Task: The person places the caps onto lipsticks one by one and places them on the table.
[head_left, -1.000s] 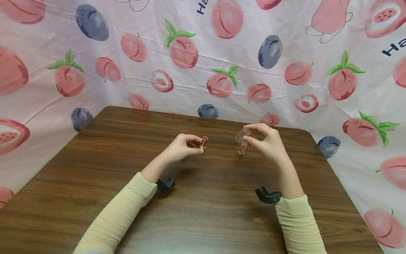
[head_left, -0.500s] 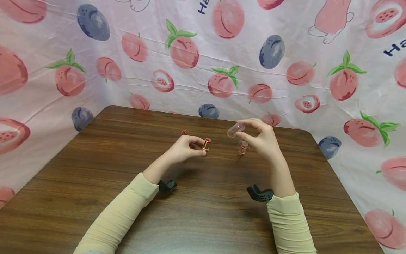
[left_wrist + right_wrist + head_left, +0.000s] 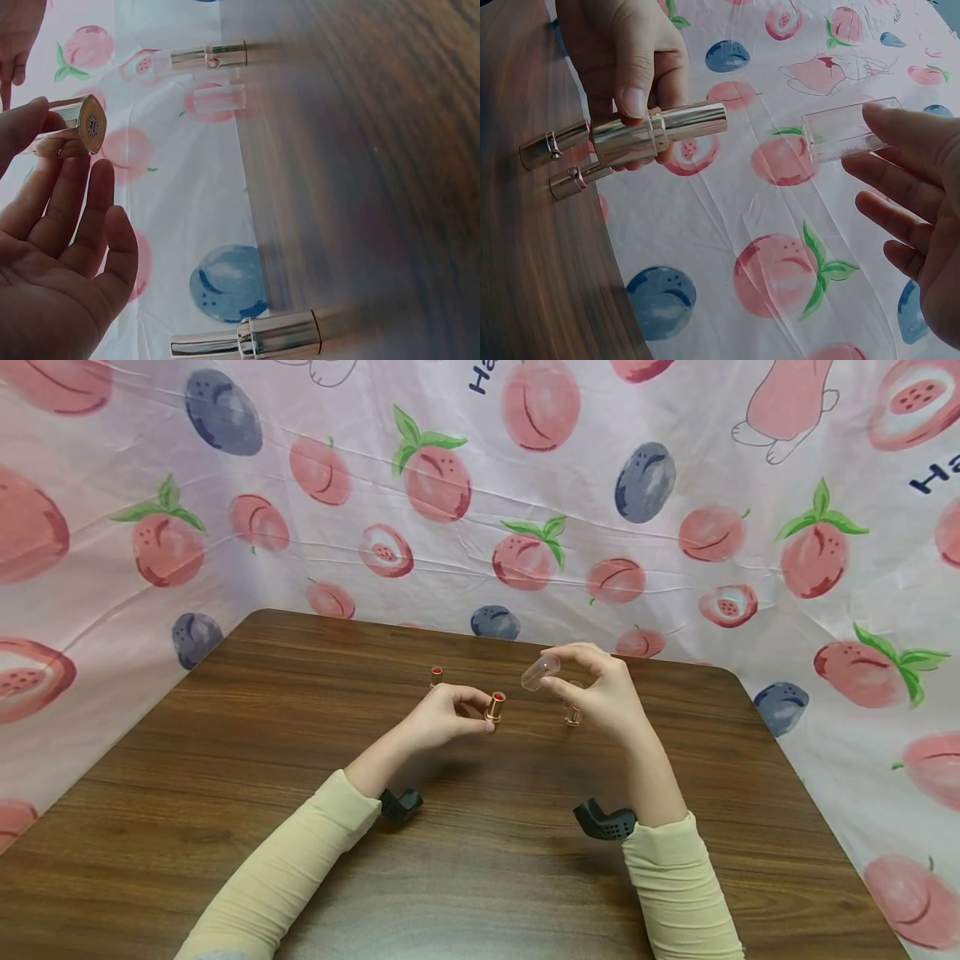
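Between thumb and fingers, my left hand [image 3: 442,718] pinches a gold lipstick [image 3: 495,707] with its red tip up. Its base [image 3: 91,124] faces the left wrist camera. My right hand [image 3: 603,693] holds a clear cap [image 3: 541,672] tilted, by its upper end. In the right wrist view, the cap's open end points toward the lipstick, with a gap between them. A second gold lipstick [image 3: 437,674] stands uncapped on the table behind my left hand. A third lipstick [image 3: 573,716] stands below my right hand, which partly covers it. Beside it in the left wrist view is another clear cap [image 3: 219,97].
Everything stands on a dark brown wooden table [image 3: 465,860] with rounded far corners. A white cloth [image 3: 570,485] printed with peaches and blue fruit hangs along its back and sides. Black wrist mounts [image 3: 604,821] sit under both wrists.
My right hand has carried the clear cap leftward, away from the third lipstick and toward the left hand. My left hand has shifted slightly right and nearer with its lipstick.
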A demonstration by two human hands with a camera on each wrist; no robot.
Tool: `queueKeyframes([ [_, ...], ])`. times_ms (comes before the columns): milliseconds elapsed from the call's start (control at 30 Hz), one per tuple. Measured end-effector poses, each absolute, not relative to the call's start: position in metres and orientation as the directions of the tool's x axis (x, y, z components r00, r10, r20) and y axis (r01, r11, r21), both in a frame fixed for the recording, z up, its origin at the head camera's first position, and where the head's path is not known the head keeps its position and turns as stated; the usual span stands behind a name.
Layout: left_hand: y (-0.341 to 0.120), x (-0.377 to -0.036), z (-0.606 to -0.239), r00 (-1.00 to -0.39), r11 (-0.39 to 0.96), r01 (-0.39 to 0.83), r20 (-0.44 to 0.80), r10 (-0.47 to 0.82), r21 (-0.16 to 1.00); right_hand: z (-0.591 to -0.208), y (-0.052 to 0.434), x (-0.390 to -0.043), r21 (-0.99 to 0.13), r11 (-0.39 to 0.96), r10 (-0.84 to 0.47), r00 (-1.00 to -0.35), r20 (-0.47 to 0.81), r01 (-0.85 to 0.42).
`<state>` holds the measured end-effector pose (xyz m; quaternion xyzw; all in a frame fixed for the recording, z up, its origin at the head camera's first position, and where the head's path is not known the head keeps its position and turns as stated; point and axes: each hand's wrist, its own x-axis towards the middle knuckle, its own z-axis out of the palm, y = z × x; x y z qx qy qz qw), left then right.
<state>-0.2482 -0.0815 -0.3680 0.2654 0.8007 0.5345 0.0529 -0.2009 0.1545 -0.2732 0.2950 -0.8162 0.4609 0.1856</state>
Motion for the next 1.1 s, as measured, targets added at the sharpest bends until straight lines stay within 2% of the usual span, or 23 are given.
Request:
queueKeyframes([
  [167,-0.078,-0.247,-0.370,-0.849,0.287,0.391,0.222,0.479,0.875,-0.275,0.153,-0.201,-0.643,0.420,-0.313,-0.768,0.559,-0.640],
  [400,-0.075,-0.245,-0.373,-0.847,0.292,0.403,0.233,0.477,0.867,-0.300,0.159,-0.224,-0.682,0.404,-0.310,-0.793,0.525,-0.610],
  [733,-0.073,-0.244,-0.375,-0.845,0.267,0.392,0.230,0.482,0.880,-0.308,0.155,-0.228,-0.610,0.405,-0.365,-0.732,0.575,-0.681],
  [1100,-0.072,-0.243,-0.375,-0.836,0.245,0.397,0.238,0.494,0.885,-0.311,0.151,-0.229,-0.601,0.426,-0.401,-0.736,0.545,-0.676],
])
